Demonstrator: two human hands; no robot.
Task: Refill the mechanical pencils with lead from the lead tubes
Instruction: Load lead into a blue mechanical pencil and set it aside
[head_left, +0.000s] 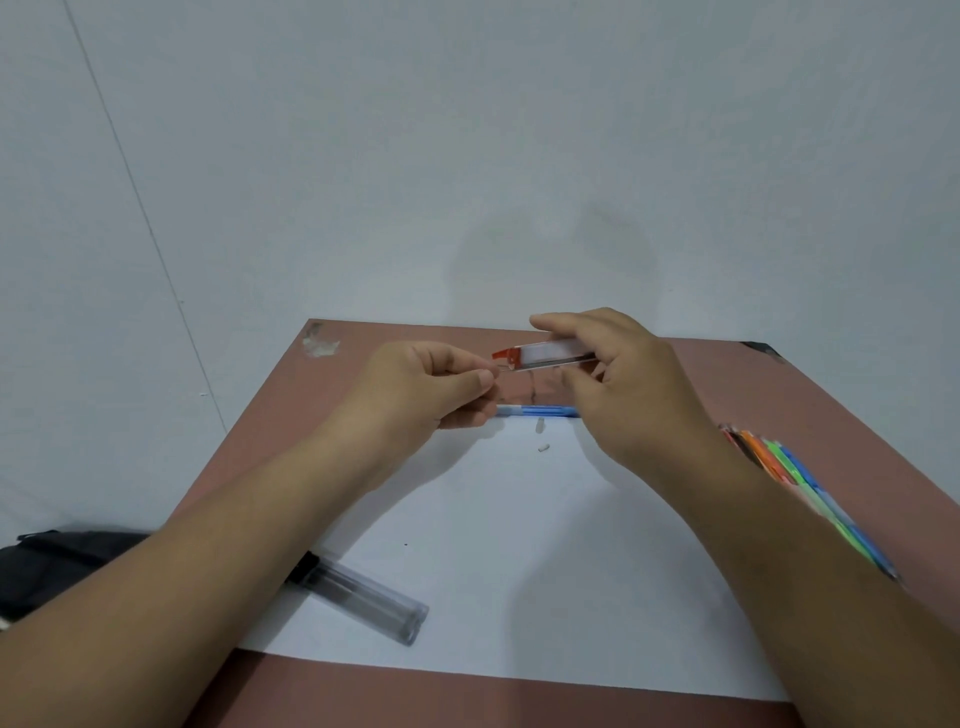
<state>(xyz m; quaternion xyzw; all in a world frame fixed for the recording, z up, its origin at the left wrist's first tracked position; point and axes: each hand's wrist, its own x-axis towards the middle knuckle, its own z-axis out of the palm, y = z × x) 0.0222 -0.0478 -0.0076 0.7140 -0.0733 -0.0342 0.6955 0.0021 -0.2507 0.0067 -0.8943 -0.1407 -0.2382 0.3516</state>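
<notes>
Presently our right hand (618, 379) grips the red-capped lead tube (545, 356) level while our left hand (431, 384) pinches a lead (503, 369) out, blue pencil (537, 411) waiting below.

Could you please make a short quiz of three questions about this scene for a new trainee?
1. True or false: the right hand holds the lead tube with the red cap above the table.
2. What does the left hand pinch at the tube's red end?
A) a lead
B) an eraser
C) a pencil cap
3. Where does the blue pencil lie?

Key
1. True.
2. A, a thin lead, it seems.
3. At the far edge of the white paper, under the hands, near two small white pieces.
</notes>
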